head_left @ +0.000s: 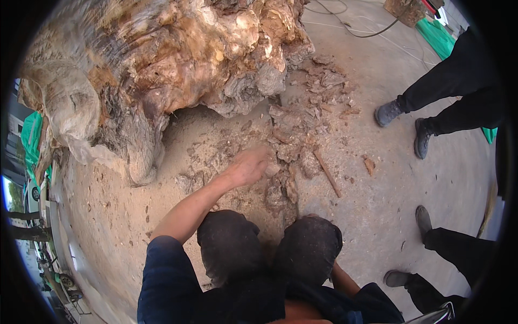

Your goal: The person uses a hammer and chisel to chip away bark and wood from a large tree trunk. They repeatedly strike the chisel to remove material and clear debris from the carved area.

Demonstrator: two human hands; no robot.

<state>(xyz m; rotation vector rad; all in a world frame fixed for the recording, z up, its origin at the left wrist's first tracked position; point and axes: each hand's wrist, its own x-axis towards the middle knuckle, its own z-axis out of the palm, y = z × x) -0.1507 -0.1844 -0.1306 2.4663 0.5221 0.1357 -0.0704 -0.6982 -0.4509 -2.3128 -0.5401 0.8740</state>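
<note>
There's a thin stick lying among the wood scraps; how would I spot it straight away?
Start at the huge gnarled tree stump and follow the spill of bark chips down toward the crouching person's knees. Just right of the reaching left hand lies the stick, slanting across the sandy ground. It alone is long, straight and slim; everything around it is flat, ragged flakes.

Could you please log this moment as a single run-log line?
left hand: reaching into bark chips | right hand: hidden behind knee | stump: beside chips | stick: on ground
</note>
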